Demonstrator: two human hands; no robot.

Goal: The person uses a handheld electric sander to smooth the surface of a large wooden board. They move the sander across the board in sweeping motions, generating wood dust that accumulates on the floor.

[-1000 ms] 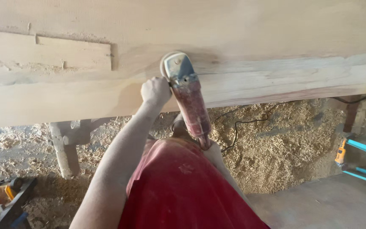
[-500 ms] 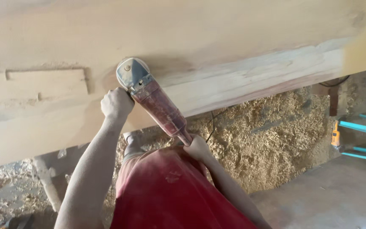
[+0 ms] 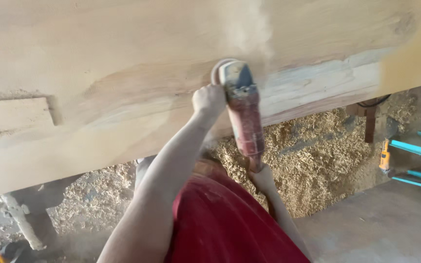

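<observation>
Your left hand (image 3: pixel 209 100) grips grinder (image 3: pixel 242 109) head, right hand (image 3: pixel 263 178) tail; heavy, kicks, keep both clamped on slab (image 3: pixel 123 73).

Grinder (image 3: pixel 243 109): red, dust-caked body, long and narrow, grey-blue head at the top. Lies lengthwise along the view, head up against the slab (image 3: pixel 123 73), tail slanting down and slightly right. Its round disc guard sits flat on the wood, near the lower edge.

Slab: broad, pale, smooth wood, filling the upper view, tilted down to the left. A darker grain streak and a whitish band run along its lower edge.
</observation>
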